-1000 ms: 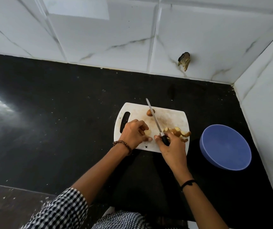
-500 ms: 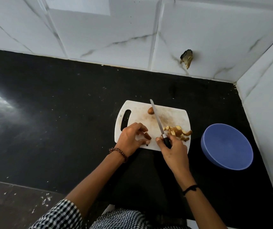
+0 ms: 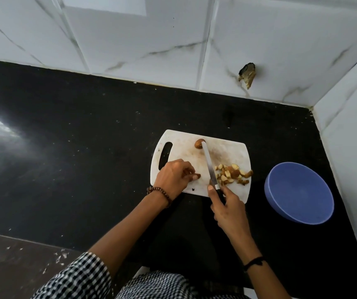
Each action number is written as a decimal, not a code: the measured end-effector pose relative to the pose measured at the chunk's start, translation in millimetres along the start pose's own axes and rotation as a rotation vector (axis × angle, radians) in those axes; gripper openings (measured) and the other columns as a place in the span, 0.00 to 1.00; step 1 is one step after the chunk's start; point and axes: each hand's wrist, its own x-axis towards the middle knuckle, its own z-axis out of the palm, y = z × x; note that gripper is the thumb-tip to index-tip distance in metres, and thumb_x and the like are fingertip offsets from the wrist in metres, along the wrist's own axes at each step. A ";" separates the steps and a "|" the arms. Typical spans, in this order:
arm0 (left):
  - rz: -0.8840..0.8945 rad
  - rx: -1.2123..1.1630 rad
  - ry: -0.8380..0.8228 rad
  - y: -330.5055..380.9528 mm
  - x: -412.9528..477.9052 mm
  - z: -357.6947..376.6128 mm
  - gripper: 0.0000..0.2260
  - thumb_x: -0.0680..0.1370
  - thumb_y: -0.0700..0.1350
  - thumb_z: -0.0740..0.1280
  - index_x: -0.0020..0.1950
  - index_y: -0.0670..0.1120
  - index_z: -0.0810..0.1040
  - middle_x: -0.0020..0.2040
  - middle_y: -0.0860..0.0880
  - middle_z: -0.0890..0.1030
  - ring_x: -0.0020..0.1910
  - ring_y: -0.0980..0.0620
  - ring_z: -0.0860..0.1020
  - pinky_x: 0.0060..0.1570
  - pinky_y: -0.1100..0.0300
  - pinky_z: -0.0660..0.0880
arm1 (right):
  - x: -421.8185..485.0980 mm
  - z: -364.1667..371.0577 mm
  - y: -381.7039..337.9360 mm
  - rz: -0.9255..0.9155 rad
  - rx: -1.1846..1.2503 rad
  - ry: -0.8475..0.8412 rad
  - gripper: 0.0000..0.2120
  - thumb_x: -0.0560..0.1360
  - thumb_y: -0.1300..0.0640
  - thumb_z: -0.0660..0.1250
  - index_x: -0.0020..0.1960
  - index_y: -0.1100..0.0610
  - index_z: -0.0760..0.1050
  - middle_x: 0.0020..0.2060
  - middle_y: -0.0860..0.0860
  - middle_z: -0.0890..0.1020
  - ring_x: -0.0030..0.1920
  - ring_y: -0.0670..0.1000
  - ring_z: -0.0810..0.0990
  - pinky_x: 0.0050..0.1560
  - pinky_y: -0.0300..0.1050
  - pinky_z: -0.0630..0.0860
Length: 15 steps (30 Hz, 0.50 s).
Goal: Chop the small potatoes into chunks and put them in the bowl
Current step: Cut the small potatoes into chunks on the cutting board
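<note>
Head view: a black countertop (image 3: 76, 158) spreads far out to the left of both hands and runs back to a white marble-veined tiled wall (image 3: 151, 39), well beyond the fingertips. A blue bowl (image 3: 300, 190) sits on the counter to the right of the right hand's fingers, apart from them and from the white cutting board (image 3: 184, 152), which lies under both sets of fingertips with its handle slot just past the left knuckles.

The left hand (image 3: 173, 178) rests on the board's near left part, its fingers curled in and pinching a small brown potato piece (image 3: 196, 176) at their tips, down against the board. The right hand (image 3: 229, 209) grips the knife (image 3: 210, 165) by its dark handle: the fingers are wrapped round it and the thumb lies along its left side, close to where the blade starts. The blade runs away from those fingers across the board, between the left fingertips and the pile of potato chunks (image 3: 231, 174).

That pile lies on the board just beyond and to the right of the right fingers, touching none of them. One whole small potato (image 3: 198, 143) sits at the blade's far tip, well beyond both hands. A brown bead bracelet (image 3: 160, 192) circles the left wrist, behind the curled fingers.
</note>
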 end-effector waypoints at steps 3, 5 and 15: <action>-0.155 -0.099 0.095 5.7 1.1 3.8 0.08 0.72 0.51 0.73 0.45 0.48 0.82 0.40 0.53 0.82 0.41 0.59 0.79 0.45 0.62 0.79 | 0.1 -0.3 -1.6 0.005 0.031 -0.006 0.32 0.71 0.25 0.58 0.61 0.47 0.77 0.40 0.44 0.75 0.44 0.49 0.72 0.43 0.46 0.71; -0.260 -0.166 0.116 9.7 1.4 5.7 0.08 0.72 0.51 0.74 0.43 0.47 0.82 0.39 0.53 0.82 0.40 0.58 0.80 0.42 0.65 0.79 | 0.7 1.5 -2.3 0.012 0.033 -0.013 0.32 0.71 0.25 0.58 0.62 0.48 0.77 0.42 0.45 0.75 0.45 0.49 0.72 0.44 0.46 0.71; -0.353 -0.296 -0.032 11.7 9.8 -6.9 0.06 0.76 0.47 0.70 0.46 0.44 0.83 0.38 0.48 0.84 0.38 0.52 0.83 0.40 0.60 0.82 | -8.7 5.0 -13.8 0.014 0.117 -0.098 0.14 0.81 0.39 0.61 0.48 0.49 0.76 0.29 0.46 0.75 0.25 0.40 0.72 0.28 0.37 0.68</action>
